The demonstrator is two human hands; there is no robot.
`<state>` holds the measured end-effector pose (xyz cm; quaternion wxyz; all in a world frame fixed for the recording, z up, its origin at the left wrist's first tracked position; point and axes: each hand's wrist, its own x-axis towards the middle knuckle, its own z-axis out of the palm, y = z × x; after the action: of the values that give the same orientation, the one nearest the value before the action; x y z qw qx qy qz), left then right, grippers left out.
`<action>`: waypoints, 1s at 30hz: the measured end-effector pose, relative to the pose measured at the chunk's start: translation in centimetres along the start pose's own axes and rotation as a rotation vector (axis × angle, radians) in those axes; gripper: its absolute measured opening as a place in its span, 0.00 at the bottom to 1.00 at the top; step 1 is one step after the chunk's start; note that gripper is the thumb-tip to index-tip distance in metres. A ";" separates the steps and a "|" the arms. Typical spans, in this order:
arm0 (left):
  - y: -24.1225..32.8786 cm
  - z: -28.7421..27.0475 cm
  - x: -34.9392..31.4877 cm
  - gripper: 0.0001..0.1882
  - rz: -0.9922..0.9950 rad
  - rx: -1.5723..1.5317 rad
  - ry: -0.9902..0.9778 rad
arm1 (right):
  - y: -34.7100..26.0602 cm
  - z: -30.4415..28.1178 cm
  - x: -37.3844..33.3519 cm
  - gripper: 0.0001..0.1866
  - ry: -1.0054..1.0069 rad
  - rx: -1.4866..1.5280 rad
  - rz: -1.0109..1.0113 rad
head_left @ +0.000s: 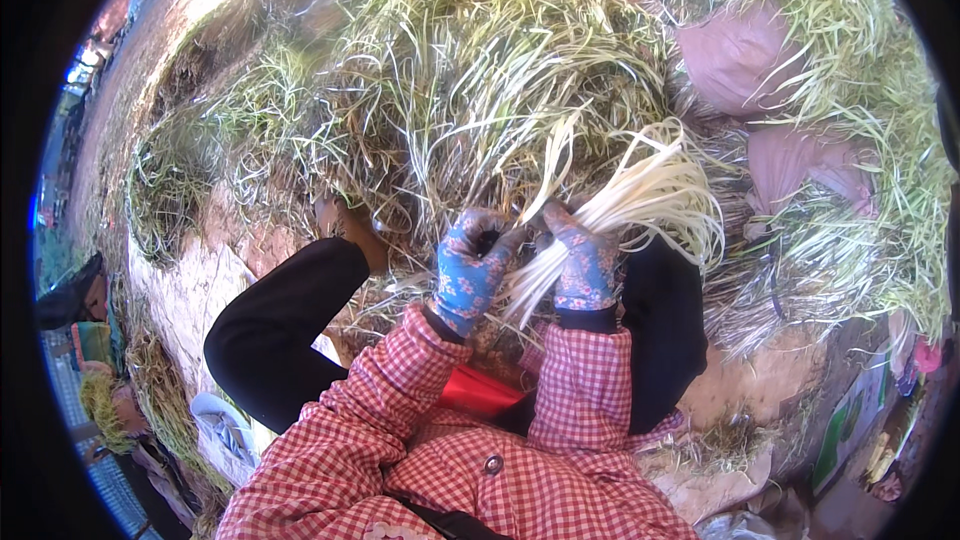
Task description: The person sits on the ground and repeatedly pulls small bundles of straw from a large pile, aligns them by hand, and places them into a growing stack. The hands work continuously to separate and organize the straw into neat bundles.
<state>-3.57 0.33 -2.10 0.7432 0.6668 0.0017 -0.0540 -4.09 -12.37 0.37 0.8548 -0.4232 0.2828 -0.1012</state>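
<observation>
My right hand (585,258), in a blue flowered glove, is closed round a bundle of pale, yellowish-white chive-like stalks (655,190). Their leafy ends fan out to the upper right, and their lower ends stick out below the hand to the left. Close beside it is my left hand (470,268), in a matching glove. Its fingers and thumb are closed in a pinch at the base of a few thin pale stalks (553,168), which point up between the hands. Just beyond both hands lies a big loose heap of green and pale stalks (480,70).
More yellow-green stalks (850,50) are piled at the right, over and around pinkish-brown cloth (740,55). My bent legs in black trousers (285,325) flank the work. Something red (480,390) lies in my lap. Bluish-white plastic (222,425) lies at lower left.
</observation>
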 end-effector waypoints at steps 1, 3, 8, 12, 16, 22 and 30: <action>0.0 0.1 0.2 0.08 0.204 0.191 0.012 | 0.0 -0.1 0.1 0.16 -0.003 -0.011 -0.005; 0.1 0.1 0.4 0.09 0.404 0.358 0.015 | 0.1 -0.1 0.3 0.16 0.054 -0.182 -0.063; -0.1 0.5 0.7 0.06 0.237 0.185 -0.095 | 0.4 -0.1 0.6 0.18 0.012 -0.143 -0.168; -0.1 0.6 1.0 0.02 -0.080 -0.104 0.067 | 0.8 -0.7 0.7 0.17 0.018 0.067 -0.119; 0.5 0.5 1.4 0.05 -0.133 -0.192 -0.025 | 1.4 -1.2 1.3 0.20 -0.072 0.055 -0.167; 1.8 1.1 2.0 0.14 0.054 0.028 -0.278 | 2.3 -2.0 2.0 0.17 -0.043 -0.131 -0.307; 1.2 0.4 2.4 0.07 -0.132 -0.305 -0.117 | 2.7 -1.7 2.1 0.18 -0.142 -0.260 -0.316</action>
<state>-1.16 -0.16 -1.02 0.8295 0.5404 0.0104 -0.1405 -3.53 -12.74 -3.37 0.7842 -0.5751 0.1629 -0.1668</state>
